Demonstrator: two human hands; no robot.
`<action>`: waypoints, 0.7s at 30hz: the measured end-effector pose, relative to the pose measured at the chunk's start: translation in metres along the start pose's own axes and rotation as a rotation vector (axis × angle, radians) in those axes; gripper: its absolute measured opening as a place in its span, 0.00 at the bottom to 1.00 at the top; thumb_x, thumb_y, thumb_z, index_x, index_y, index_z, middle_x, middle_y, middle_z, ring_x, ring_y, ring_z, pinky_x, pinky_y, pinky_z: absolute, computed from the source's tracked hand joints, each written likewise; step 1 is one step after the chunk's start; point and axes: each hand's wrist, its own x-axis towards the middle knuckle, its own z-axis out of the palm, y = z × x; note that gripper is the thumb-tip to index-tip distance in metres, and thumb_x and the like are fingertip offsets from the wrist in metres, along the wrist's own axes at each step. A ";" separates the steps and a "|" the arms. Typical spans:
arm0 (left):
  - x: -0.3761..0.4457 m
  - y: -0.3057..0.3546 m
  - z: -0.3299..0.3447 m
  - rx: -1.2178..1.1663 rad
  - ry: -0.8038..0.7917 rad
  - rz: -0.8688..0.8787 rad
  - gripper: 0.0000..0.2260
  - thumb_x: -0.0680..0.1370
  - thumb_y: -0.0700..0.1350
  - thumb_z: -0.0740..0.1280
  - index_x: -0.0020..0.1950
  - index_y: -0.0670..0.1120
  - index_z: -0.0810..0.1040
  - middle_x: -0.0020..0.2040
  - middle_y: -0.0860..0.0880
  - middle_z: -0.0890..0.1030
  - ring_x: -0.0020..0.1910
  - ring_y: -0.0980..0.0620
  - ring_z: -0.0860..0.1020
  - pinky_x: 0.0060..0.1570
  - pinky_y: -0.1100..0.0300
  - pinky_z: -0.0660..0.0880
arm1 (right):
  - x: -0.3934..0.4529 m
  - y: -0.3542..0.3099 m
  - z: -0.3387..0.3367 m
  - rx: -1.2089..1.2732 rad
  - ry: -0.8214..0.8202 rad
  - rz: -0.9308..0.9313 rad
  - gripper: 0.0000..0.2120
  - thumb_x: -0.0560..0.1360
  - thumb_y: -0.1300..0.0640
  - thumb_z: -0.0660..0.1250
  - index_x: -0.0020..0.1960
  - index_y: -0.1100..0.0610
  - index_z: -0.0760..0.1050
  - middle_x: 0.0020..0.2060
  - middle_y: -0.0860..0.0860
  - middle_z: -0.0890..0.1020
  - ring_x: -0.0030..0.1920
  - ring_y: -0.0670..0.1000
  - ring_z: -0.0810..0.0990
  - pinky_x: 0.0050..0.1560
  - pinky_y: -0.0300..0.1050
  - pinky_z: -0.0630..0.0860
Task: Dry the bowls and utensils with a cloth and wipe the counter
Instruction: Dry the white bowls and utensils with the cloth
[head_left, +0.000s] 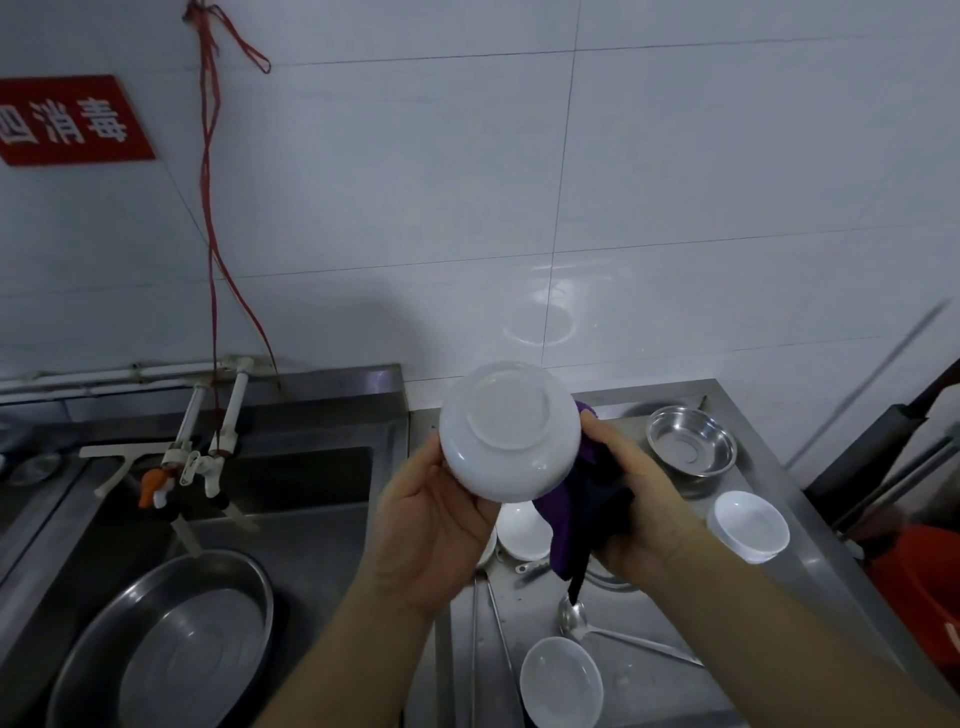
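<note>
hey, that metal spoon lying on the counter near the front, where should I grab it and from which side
Grip the spoon by its handle, coming down from above on the right. It lies flat on the steel counter with the handle pointing right, clear of the bowls, while its scoop sits just under the hanging purple cloth.

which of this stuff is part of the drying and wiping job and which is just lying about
Part of the job:
- white bowl, bottom up in the left hand
- purple cloth in the right hand
- small steel bowl
- white bowls on the counter
- metal spoon
- steel counter

Just lying about:
- large steel basin
- taps
- red sign
- red string
- orange bucket
</note>
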 end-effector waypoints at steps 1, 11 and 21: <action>0.001 0.004 0.001 0.025 -0.009 0.010 0.20 0.85 0.48 0.59 0.73 0.41 0.78 0.72 0.40 0.79 0.69 0.40 0.80 0.59 0.48 0.83 | 0.002 0.000 0.000 -0.006 0.031 -0.008 0.20 0.76 0.44 0.75 0.63 0.55 0.85 0.59 0.56 0.87 0.55 0.55 0.86 0.53 0.52 0.83; -0.001 0.014 0.005 0.445 0.026 0.045 0.17 0.76 0.48 0.72 0.65 0.49 0.85 0.64 0.43 0.85 0.61 0.41 0.85 0.55 0.44 0.84 | 0.015 -0.032 0.010 -0.295 0.217 -0.468 0.12 0.75 0.41 0.74 0.57 0.42 0.84 0.51 0.48 0.89 0.53 0.54 0.89 0.49 0.53 0.86; -0.012 0.007 0.010 0.756 -0.184 0.011 0.11 0.80 0.43 0.69 0.61 0.49 0.85 0.58 0.40 0.86 0.59 0.40 0.85 0.58 0.51 0.82 | 0.005 -0.023 0.013 -1.442 -0.410 -1.102 0.21 0.77 0.50 0.71 0.67 0.56 0.79 0.62 0.46 0.83 0.63 0.47 0.80 0.66 0.45 0.75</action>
